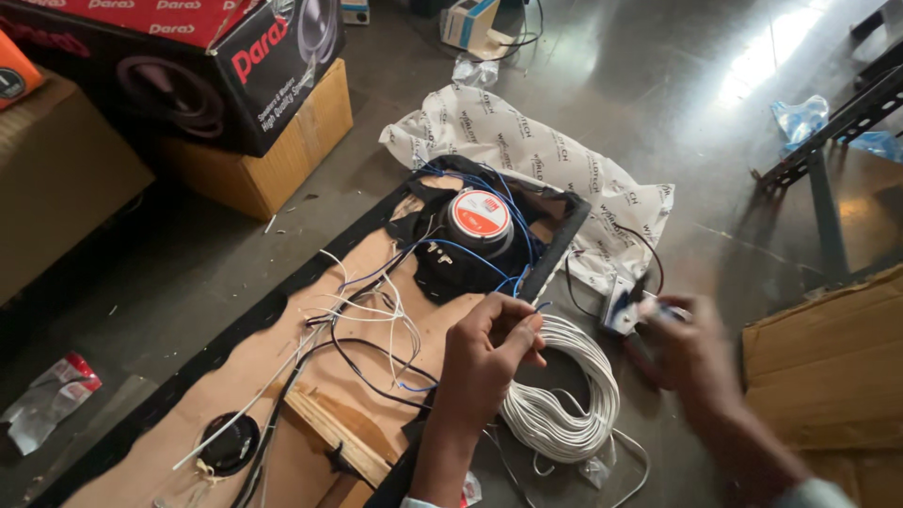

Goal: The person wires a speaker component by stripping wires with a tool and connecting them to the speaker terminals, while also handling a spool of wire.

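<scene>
The left hand point(489, 343) is pinching a thin white wire end above the round coil of white cable point(564, 395); beside the coil, the right hand point(682, 348) is gripping a small white box-shaped part point(621, 306).

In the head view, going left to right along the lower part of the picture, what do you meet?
Red and clear plastic wrapper → small black round speaker → left hand → coil of white wire → right hand → flat brown cardboard sheet.

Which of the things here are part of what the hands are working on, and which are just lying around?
In use: left hand pinching a wire end; right hand on a small tool; white wire coil; wired speaker on the panel.

Lying about: cardboard boxes; printed wrapping; metal bracket.
</scene>
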